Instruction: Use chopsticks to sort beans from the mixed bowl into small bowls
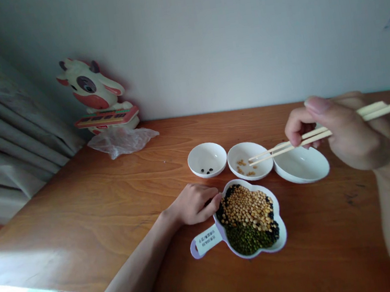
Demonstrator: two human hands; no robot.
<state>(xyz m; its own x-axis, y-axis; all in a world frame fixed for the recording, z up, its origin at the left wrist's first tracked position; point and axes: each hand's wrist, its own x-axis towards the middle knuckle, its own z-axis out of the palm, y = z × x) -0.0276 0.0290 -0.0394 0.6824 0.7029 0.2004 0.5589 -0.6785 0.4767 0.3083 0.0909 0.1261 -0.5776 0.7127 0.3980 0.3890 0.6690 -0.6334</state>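
Note:
My right hand [340, 125] grips a pair of wooden chopsticks [289, 146], whose tips hover over the middle white bowl [268, 167]. Several yellow beans [243, 168] lie in that bowl; I see no bean between the tips. With its fingers closed on the rim, my left hand [199, 202] holds the left edge of a purple-and-white handled dish [283, 230]. Yellow soybeans [248, 203], green mung beans [248, 240] and black beans [274, 234] fill the dish. Several black beans sit in the left white bowl [206, 151]. No beans show in the right white bowl [302, 164], partly behind my right hand.
A cow-shaped toy keyboard [101, 96] stands at the back left against the wall. Crumpled clear plastic [123, 140] lies before it. A grey curtain [3, 124] hangs at the left beside the wooden table [97, 203].

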